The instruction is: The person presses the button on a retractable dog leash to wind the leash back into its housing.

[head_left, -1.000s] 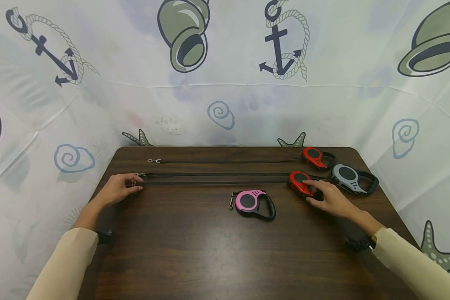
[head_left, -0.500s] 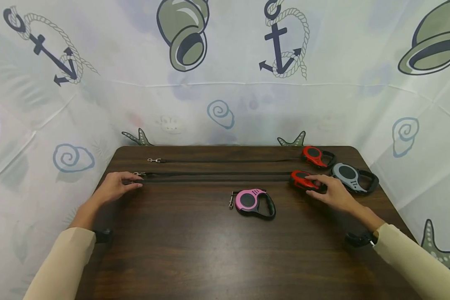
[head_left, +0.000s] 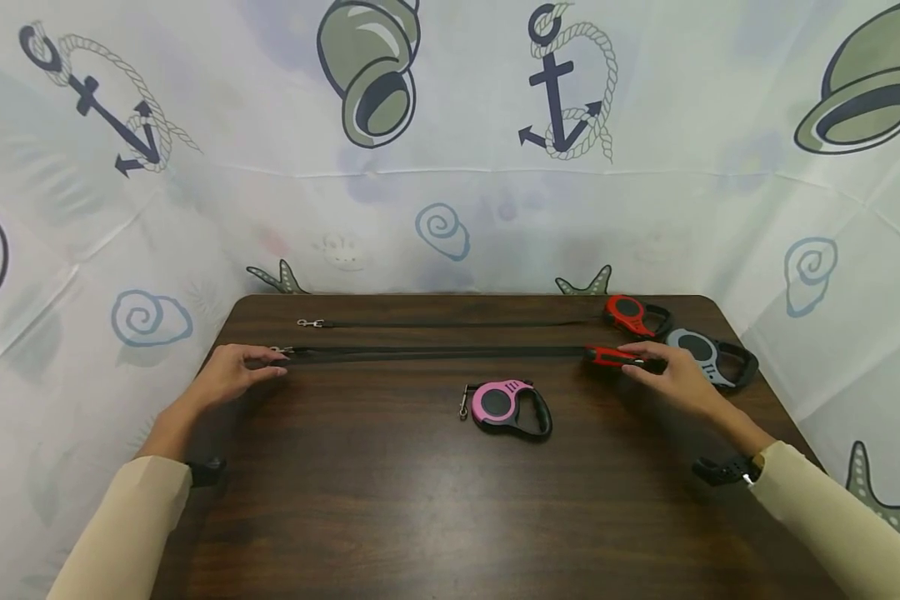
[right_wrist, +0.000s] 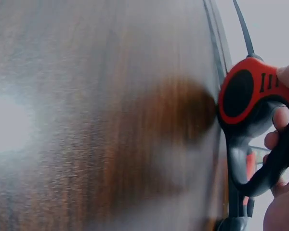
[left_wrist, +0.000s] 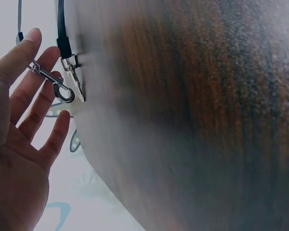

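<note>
My left hand [head_left: 228, 375] pinches a metal snap hook [left_wrist: 52, 78] between thumb and fingers, at the end of a black leash strap. A second snap hook [left_wrist: 73, 76] lies on the table just beside it. At the right, my right hand [head_left: 678, 382] holds a red and black retractable leash [head_left: 611, 357] by its handle loop. The casing is tipped up on its edge, as its face [right_wrist: 238, 96] in the right wrist view shows. Its strap stretches across to the left hand, close alongside the strap [head_left: 435, 348] of the grey retractable leash [head_left: 696, 348].
Another red retractable leash [head_left: 627, 312] lies at the back right, its strap drawn out to a snap hook [head_left: 311, 322] at the left. A pink retractable leash [head_left: 497, 403] with its hook [head_left: 463, 405] sits mid-table. Patterned cloth [head_left: 495, 225] hangs behind the wooden table [head_left: 450, 517].
My right hand has tipped the red leash from lying flat up onto its edge and shifted it slightly away from me. The held strap has moved back, nearer the grey leash's strap.
</note>
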